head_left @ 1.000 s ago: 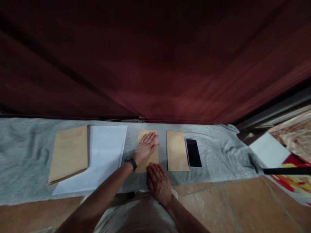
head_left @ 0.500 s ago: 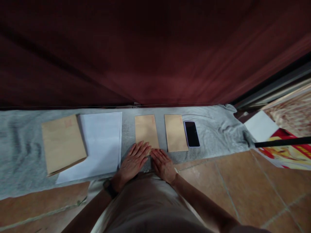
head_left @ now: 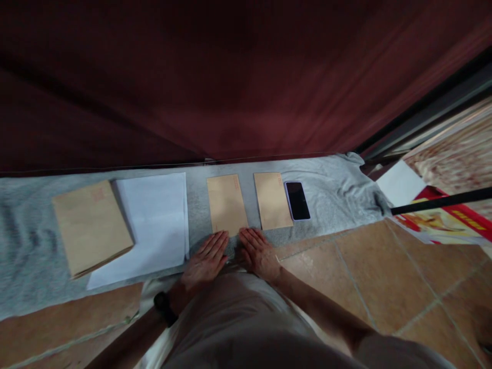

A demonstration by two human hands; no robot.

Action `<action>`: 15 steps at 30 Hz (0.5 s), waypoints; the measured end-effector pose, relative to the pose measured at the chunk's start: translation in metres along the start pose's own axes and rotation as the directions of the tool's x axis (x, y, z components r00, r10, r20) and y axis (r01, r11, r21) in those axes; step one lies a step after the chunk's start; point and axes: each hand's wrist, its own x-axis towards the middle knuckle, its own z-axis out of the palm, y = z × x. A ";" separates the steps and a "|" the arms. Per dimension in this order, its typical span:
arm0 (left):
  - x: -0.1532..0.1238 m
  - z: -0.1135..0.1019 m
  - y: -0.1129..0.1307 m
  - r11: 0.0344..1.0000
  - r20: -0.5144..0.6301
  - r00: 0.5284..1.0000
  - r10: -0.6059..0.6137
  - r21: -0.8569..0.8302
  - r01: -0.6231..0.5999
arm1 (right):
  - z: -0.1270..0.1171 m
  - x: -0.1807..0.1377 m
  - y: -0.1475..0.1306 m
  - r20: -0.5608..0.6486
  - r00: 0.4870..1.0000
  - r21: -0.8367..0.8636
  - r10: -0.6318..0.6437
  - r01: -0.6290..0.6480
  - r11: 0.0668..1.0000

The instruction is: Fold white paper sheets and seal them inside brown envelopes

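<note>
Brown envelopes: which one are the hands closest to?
The middle envelope: left hand and right hand lie at its near edge. The right envelope is beside the phone; the large envelope overlaps white paper.

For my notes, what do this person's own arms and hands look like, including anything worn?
The left grip is ungloved, with a dark, watch-like band at its wrist. The right grip is ungloved too, no band in view. Both forearms are uncovered; a dim, dull sleeve shows on the right arm.

Your left hand (head_left: 207, 259) and right hand (head_left: 262, 256) are bare. You've got a dark watch-like band (head_left: 166, 308), details blurred. Right of the band: your plain beige-grey top (head_left: 238, 328), creased; matching short sleeve (head_left: 400, 352) farther right.
</note>
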 end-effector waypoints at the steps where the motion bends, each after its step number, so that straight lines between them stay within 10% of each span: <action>1: 0.001 0.002 0.003 1.000 0.000 1.000 -0.001 0.000 0.001 | 0.002 0.003 -0.003 0.009 1.000 0.010 -0.008 0.008 1.000; 15: -0.012 -0.005 -0.001 0.998 -0.027 0.999 -0.026 0.049 0.028 | 0.001 -0.010 0.007 -0.030 0.998 0.026 0.064 -0.063 0.998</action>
